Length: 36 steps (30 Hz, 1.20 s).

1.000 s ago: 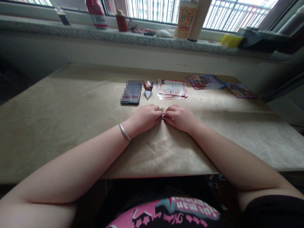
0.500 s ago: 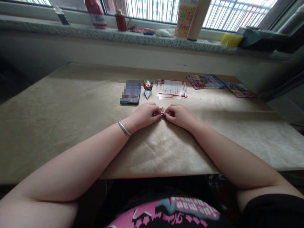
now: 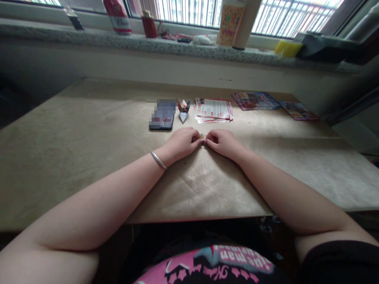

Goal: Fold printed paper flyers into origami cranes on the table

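Between my two hands is a small piece of patterned paper (image 3: 203, 137), mostly covered by the fingers; only a bit of white and yellow shows. My left hand (image 3: 187, 141), below a silver bracelet, pinches its left side. From the right, my right hand (image 3: 221, 142) pinches the other side, thumb and fingertips together. Both hands are low over the table. Just beyond them stands a folded paper crane (image 3: 184, 111), with a pointed pale end toward me. How the paper in my hands is folded cannot be made out.
A phone-like dark device (image 3: 162, 115), partly pixelated, lies left of the crane. Right of it are printed sheets (image 3: 214, 109), then colourful cards or booklets (image 3: 256, 101) at the back right. Bottles, a red canister (image 3: 149, 25) and a patterned cup (image 3: 230, 23) line the windowsill (image 3: 177, 47).
My hands still pinch the paper at nearly the same spot. The left wrist and bracelet have shifted slightly right, and the paper's visible part looks a little different.
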Tool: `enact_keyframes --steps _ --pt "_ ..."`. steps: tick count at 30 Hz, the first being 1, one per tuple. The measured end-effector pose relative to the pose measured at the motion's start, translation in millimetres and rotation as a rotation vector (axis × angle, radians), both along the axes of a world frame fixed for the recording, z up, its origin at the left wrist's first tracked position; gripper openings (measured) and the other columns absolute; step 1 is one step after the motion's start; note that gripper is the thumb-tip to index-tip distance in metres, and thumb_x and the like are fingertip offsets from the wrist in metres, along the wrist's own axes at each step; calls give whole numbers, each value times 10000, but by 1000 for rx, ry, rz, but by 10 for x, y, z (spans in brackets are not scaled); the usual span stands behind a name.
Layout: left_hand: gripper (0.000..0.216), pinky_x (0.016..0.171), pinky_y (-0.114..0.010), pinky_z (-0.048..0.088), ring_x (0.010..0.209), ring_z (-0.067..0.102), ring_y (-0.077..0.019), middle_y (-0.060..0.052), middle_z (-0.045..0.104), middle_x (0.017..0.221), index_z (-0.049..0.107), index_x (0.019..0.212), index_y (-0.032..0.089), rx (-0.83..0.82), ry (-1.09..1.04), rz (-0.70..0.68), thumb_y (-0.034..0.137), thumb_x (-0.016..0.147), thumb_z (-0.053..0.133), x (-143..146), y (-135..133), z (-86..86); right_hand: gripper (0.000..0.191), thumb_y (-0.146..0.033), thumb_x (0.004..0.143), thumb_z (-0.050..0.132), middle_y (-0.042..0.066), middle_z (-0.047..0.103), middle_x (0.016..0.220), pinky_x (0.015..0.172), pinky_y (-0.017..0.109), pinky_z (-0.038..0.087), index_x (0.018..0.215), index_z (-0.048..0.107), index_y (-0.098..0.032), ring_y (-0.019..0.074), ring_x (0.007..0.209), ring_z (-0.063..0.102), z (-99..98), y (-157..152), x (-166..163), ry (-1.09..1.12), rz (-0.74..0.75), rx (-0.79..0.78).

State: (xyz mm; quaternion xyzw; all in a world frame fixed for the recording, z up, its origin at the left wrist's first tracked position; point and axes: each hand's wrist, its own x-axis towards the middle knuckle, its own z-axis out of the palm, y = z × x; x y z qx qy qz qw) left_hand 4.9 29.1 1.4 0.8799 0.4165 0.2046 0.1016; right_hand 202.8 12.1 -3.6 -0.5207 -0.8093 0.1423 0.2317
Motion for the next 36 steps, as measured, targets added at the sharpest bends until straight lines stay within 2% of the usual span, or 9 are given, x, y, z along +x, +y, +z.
enact_keyframes --steps 5,9,13,16,23,36 --pt "95 607 -253 401 696 583 -150 -27 686 780 675 840 173 -30 -27 21 263 852 647 0 1 -15 33 -222 835 636 -4 646 757 631 250 371 812 647 -201 126 660 522 -10 -19 13 37 69 61" --pt "107 647 -273 421 740 601 -169 -40 679 824 688 853 175 -27 14 27 265 861 633 9 11 -16 93 -230 872 611 21 676 855 693 259 411 858 700 -208 129 715 562 7 -50 47 -34 157 162" --pt "106 708 -287 456 791 620 -181 -42 662 870 691 885 182 -21 12 22 251 868 612 1 20 -25 138 -265 889 617 31 708 879 715 281 420 877 748 -223 154 762 602 58 -90 59 -143 149 211" --pt "118 709 -279 457 798 619 -174 -40 663 894 690 903 188 37 28 -26 235 891 582 -31 13 -30 139 -256 876 628 30 722 885 707 287 424 883 763 -228 161 763 614 87 -109 52 -175 119 201" --pt "202 693 -258 442 798 603 -159 -42 671 881 697 969 195 300 196 -205 225 978 497 -113 -76 25 158 -290 897 618 24 726 944 696 285 423 900 771 -246 149 756 611 82 -114 50 -186 105 191" --pt "213 651 -249 425 764 618 -145 -27 675 857 752 967 229 335 225 -176 227 968 539 -133 -108 64 151 -269 887 634 30 700 939 697 279 433 900 783 -249 140 743 593 56 -64 65 -108 82 83"
